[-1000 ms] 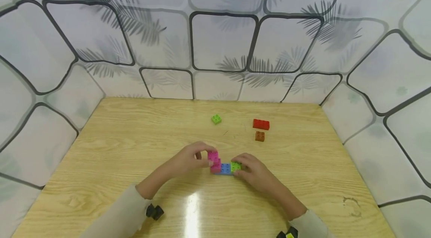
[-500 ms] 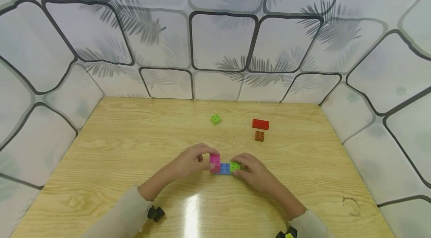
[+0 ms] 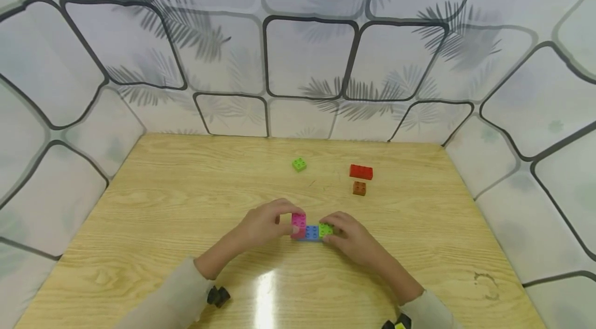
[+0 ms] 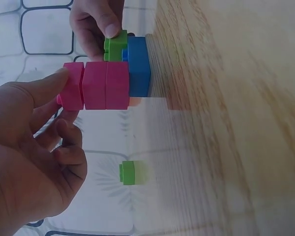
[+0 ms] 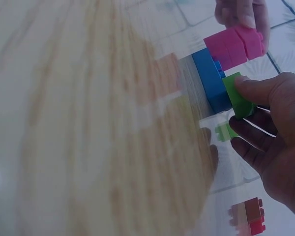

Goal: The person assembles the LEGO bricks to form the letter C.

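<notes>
In the head view a blue building brick (image 3: 311, 233) lies flat at the table's middle. My left hand (image 3: 266, 224) pinches a pink brick (image 4: 73, 87) between thumb and fingers, on top of a pink stack (image 4: 106, 85) at the blue brick's left end. A thin seam shows between that top brick and the pink below it; whether it is pressed fully down I cannot tell. At the other end, my right hand (image 3: 356, 240) pinches a light green brick (image 5: 237, 94) that sits on the blue one. Fingers partly cover both bricks.
Farther back on the wooden table (image 3: 195, 179) lie a small light green brick (image 3: 299, 164), a long red brick (image 3: 361, 172) and a small orange-brown brick (image 3: 359, 188). Patterned panels (image 3: 307, 60) stand along the back and both sides.
The left hand has moved slightly right with the pink brick, which now lines up over the pink stack. The right hand has stayed on the green brick.
</notes>
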`<state>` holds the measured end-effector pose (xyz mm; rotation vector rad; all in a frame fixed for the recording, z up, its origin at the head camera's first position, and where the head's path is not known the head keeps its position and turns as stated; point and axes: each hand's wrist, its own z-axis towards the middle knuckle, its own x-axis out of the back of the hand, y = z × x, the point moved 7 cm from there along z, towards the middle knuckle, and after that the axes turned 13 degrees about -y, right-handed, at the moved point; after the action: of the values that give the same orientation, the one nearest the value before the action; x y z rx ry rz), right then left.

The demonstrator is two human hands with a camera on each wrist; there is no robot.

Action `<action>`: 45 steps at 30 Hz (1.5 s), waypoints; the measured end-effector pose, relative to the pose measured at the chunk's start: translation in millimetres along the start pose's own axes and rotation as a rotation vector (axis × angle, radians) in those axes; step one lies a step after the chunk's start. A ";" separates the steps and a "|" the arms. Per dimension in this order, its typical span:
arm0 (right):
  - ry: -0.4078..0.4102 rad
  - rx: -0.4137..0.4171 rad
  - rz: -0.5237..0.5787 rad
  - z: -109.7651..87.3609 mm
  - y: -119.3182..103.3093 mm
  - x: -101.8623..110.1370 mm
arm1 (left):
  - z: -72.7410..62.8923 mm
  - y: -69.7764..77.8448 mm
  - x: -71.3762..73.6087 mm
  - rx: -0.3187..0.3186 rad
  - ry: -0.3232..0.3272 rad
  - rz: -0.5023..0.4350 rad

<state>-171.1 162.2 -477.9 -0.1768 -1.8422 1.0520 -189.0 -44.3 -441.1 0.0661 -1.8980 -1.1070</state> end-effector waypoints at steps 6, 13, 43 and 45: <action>0.010 -0.002 0.007 -0.9 0.6 0.0 | 0.3 2.1 -2.0 -0.006 0.017 0.025; 0.012 -0.010 0.015 -1.3 2.0 -0.3 | -0.1 3.3 -3.2 0.006 0.052 0.027; 0.010 -0.015 0.016 -0.2 1.2 -1.3 | 3.0 -13.6 -10.2 -0.062 -0.013 -0.277; 0.011 -0.007 0.011 -0.1 0.7 -1.3 | 3.5 -15.8 -9.3 -0.052 -0.020 -0.289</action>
<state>-170.6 162.0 -479.3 -0.1963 -1.8372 1.0504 -191.8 -47.3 -459.3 0.3086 -1.9168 -1.3532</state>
